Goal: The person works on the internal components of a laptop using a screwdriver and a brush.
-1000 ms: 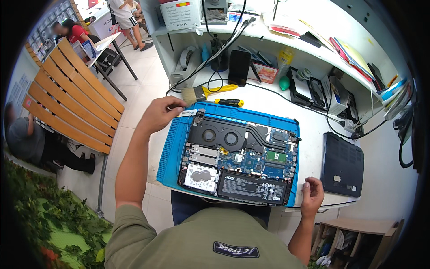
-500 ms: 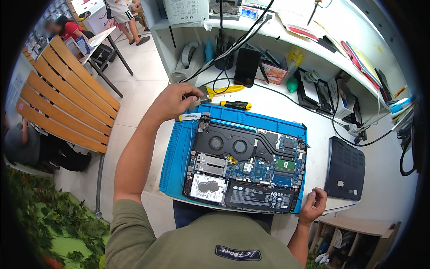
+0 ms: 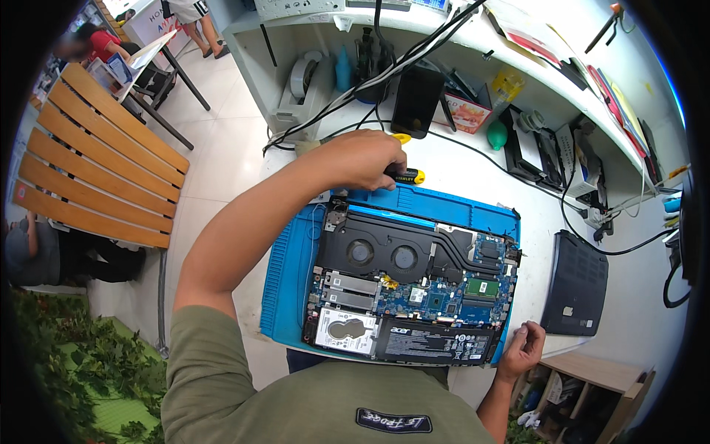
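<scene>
Opened laptop (image 3: 438, 300): at the clock's centre, innards bared, flat on the blue mat (image 3: 283, 274) atop the white surface (image 3: 473, 177); twin fans (image 3: 404, 257) toward 11, battery (image 3: 436, 342) toward 6
Left hand (image 3: 372, 159): between 11 and 12 o'clock, beyond the laptop's far edge, palm down; its fingers are at the screwdriver (image 3: 410, 176), but cannot tell whether the grip pinches it
Screwdriver: 12 o'clock, yellow-and-black handle, partly hidden by that hand
Brush (image 3: 306, 147): near 11, bristles showing behind the forearm
Right hand (image 3: 521, 352): 4 o'clock, beside the mat, fingers curled; cannot tell whether the grip is pressed together
Dark laptop (image 3: 577, 285): 3 o'clock, closed
Phone (image 3: 416, 103): 12, past the screwdriver
</scene>
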A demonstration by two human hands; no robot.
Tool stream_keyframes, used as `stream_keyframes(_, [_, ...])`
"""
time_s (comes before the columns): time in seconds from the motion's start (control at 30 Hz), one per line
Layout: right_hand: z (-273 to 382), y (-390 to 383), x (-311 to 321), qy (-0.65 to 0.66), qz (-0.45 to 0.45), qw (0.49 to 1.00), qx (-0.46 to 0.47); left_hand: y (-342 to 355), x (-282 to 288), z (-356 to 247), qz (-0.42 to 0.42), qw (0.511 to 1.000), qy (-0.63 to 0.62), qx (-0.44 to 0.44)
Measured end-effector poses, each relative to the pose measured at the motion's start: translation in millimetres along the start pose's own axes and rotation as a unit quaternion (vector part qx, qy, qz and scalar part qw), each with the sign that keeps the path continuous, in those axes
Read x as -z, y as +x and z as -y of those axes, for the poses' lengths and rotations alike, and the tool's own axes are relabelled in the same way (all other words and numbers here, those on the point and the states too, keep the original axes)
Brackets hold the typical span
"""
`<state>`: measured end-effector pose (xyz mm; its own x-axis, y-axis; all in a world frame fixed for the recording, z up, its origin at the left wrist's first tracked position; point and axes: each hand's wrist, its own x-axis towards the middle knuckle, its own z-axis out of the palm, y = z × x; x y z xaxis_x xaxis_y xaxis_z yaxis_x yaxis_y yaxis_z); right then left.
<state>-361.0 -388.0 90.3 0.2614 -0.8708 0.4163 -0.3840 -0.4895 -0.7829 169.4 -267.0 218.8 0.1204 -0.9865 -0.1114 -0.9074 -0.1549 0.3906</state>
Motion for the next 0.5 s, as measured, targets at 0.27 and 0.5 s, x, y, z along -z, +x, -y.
stream_keyframes(0.27, [2.0, -2.7, 2.3, 0.017, 0.005, 1.000, -0.004, 21.8, -8.1, -3.6, -0.006, 0.995, 0.098, 0.026])
stream_keyframes(0.5, [5.3, -2.1, -0.1, 0.035, -0.005, 0.999, 0.004, 23.1, -13.2, -0.7, 0.010, 0.994, 0.110, -0.004])
